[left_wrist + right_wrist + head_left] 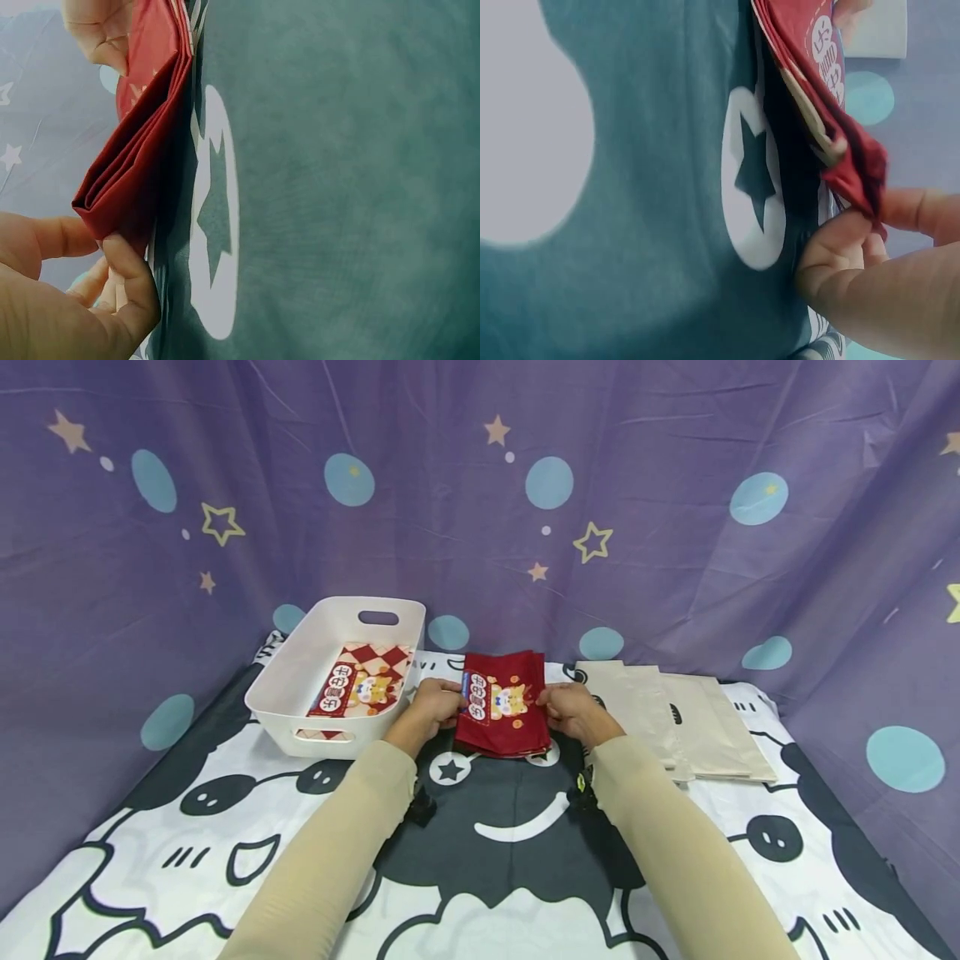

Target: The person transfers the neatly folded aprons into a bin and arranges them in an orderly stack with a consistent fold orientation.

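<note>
A folded red cloth (pixel 501 706), printed with a cartoon dog and white round characters, is held up in the middle of the head view, over the dark part of the table cover. My left hand (pixel 437 703) pinches its left edge. On the opposite edge, my right hand (pixel 577 710) grips the cloth between thumb and fingers. The left wrist view shows several stacked folds of the red cloth (pixel 139 150) above the left fingers. In the right wrist view, a cream layer shows along the lower edge of the red cloth (pixel 832 142).
Left of the hands stands a white plastic basket (pixel 281 693) with handle holes. Inside lies a red-and-cream checked folded piece (pixel 362 681) with a similar dog print. Several flat beige bags (pixel 705 727) overlap at the right. A purple curtain (pixel 480 593) hangs behind the table.
</note>
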The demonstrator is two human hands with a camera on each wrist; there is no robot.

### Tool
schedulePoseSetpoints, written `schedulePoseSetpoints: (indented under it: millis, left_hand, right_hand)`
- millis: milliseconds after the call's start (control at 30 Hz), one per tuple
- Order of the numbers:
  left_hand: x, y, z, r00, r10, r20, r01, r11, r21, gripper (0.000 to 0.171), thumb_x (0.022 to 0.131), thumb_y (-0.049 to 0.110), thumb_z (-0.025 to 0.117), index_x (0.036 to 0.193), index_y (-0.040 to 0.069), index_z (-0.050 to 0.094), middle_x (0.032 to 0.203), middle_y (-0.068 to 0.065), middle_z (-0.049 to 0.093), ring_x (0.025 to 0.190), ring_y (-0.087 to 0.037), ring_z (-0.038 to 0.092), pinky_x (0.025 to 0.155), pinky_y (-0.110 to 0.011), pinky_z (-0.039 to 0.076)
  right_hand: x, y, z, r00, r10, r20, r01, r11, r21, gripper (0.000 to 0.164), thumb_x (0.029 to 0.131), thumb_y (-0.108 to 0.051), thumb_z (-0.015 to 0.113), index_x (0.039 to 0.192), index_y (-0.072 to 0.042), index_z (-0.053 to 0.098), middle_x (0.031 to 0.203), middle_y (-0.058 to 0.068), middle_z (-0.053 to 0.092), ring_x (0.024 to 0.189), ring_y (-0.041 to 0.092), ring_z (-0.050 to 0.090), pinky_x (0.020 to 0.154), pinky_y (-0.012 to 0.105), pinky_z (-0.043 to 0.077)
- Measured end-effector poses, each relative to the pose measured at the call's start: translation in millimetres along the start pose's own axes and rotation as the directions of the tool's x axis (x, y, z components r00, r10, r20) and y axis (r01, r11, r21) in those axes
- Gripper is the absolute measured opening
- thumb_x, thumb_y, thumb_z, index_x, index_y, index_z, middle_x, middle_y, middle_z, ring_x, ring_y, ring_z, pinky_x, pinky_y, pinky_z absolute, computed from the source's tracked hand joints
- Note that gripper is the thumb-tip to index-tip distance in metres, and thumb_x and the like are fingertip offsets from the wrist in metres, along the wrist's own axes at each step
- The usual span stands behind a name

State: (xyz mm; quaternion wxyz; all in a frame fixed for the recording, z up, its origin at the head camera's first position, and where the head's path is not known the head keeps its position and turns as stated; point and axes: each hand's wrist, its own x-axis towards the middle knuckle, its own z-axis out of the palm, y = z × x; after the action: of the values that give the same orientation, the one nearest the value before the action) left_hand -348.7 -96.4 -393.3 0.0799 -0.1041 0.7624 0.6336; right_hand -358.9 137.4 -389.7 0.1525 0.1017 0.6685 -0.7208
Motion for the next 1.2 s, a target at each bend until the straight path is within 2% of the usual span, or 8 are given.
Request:
schedulePoseSetpoints:
  millis: [67, 167, 233, 400, 533, 800, 1033, 1200]
  left_hand:
    - [-0.2, -0.4, -0.3, 1.0, 0.003, 0.005, -0.003, 1.0, -0.012, 0.042, 0.089, -0.005, 0.063, 0.131, -0.002, 0.061, 0.079, -0.001, 0.054, 0.062, -0.008, 0.05, 0.051, -0.021, 0.048]
    - [-0.3, -0.3, -0.9, 1.0, 0.009, 0.007, -0.009, 1.0, -0.028, 0.043, 0.089, -0.004, 0.063, 0.132, -0.001, 0.061, 0.082, -0.003, 0.055, 0.06, -0.008, 0.05, 0.05, -0.021, 0.046]
    - [0.0, 0.1, -1.1, 1.0, 0.019, 0.002, -0.019, 0.999, -0.042, 0.043, 0.089, -0.005, 0.063, 0.132, -0.002, 0.061, 0.085, -0.005, 0.056, 0.057, -0.008, 0.049, 0.048, -0.02, 0.045]
    - [0.1, 3.5, 0.9, 0.998, 0.057, -0.02, -0.058, 0.995, -0.083, 0.045, 0.086, -0.007, 0.062, 0.131, -0.002, 0.062, 0.088, -0.006, 0.057, 0.054, -0.008, 0.05, 0.046, -0.02, 0.044]
    - [0.4, 7.3, 3.7, 0.996, 0.082, -0.035, -0.086, 0.991, -0.107, 0.046, 0.086, -0.008, 0.062, 0.131, 0.0, 0.063, 0.088, -0.006, 0.06, 0.055, -0.007, 0.053, 0.045, -0.02, 0.045]
    - [-1.7, 19.5, 5.8, 0.99, 0.129, -0.051, -0.135, 0.983, -0.123, 0.046, 0.087, -0.007, 0.061, 0.132, -0.001, 0.063, 0.096, -0.013, 0.065, 0.057, -0.01, 0.055, 0.044, -0.02, 0.043]
    - [-6.5, 31.6, 8.1, 0.979, 0.179, -0.095, -0.186, 0.981, -0.064, 0.043, 0.088, -0.003, 0.063, 0.13, 0.0, 0.064, 0.103, -0.014, 0.064, 0.065, -0.012, 0.058, 0.046, -0.02, 0.044]
    - [-12.1, 40.9, 7.3, 0.975, 0.2, -0.095, -0.207, 0.977, -0.06, 0.043, 0.088, -0.003, 0.063, 0.131, 0.0, 0.064, 0.107, -0.015, 0.065, 0.07, -0.013, 0.059, 0.048, -0.02, 0.046]
  right_hand:
    - [-1, 0, 2, 1.0, 0.002, -0.025, -0.002, 1.0, 0.015, 0.033, 0.092, 0.009, 0.045, 0.123, 0.007, 0.056, 0.087, 0.006, 0.064, 0.057, 0.011, 0.043, 0.055, 0.024, 0.037]
    - [-2, -3, 5, 0.999, 0.0, -0.053, 0.001, 1.0, 0.009, 0.042, 0.092, 0.005, 0.045, 0.133, 0.006, 0.054, 0.114, 0.014, 0.063, 0.079, 0.017, 0.055, 0.063, 0.028, 0.048]
    - [-2, -4, 5, 0.998, -0.007, -0.061, 0.008, 1.0, 0.017, 0.041, 0.092, 0.004, 0.046, 0.132, 0.004, 0.056, 0.12, 0.016, 0.061, 0.089, 0.02, 0.056, 0.07, 0.031, 0.052]
    - [-3, -11, 0, 0.998, -0.04, -0.046, 0.042, 0.998, 0.037, 0.02, 0.092, 0.003, 0.047, 0.108, -0.002, 0.056, 0.092, 0.007, 0.065, 0.087, 0.019, 0.057, 0.071, 0.033, 0.051]
    - [-4, -16, -6, 0.998, -0.05, -0.035, 0.052, 0.997, 0.064, 0.02, 0.092, 0.004, 0.048, 0.109, -0.004, 0.055, 0.072, 0.001, 0.063, 0.068, 0.014, 0.056, 0.064, 0.031, 0.049]
    - [-9, -32, -9, 0.997, -0.059, -0.044, 0.063, 0.993, 0.096, 0.051, 0.092, 0.004, 0.049, 0.142, -0.005, 0.045, 0.079, 0.001, 0.062, 0.057, 0.008, 0.057, 0.056, 0.026, 0.05]
    - [-15, -46, -10, 0.996, -0.074, -0.039, 0.077, 0.994, 0.073, 0.042, 0.093, 0.002, 0.05, 0.134, -0.008, 0.045, 0.1, 0.007, 0.06, 0.066, 0.011, 0.063, 0.061, 0.026, 0.053]
    - [-17, -52, -11, 0.996, -0.078, -0.044, 0.081, 0.994, 0.074, 0.033, 0.094, 0.001, 0.05, 0.125, -0.01, 0.048, 0.103, 0.007, 0.058, 0.068, 0.011, 0.062, 0.061, 0.025, 0.053]
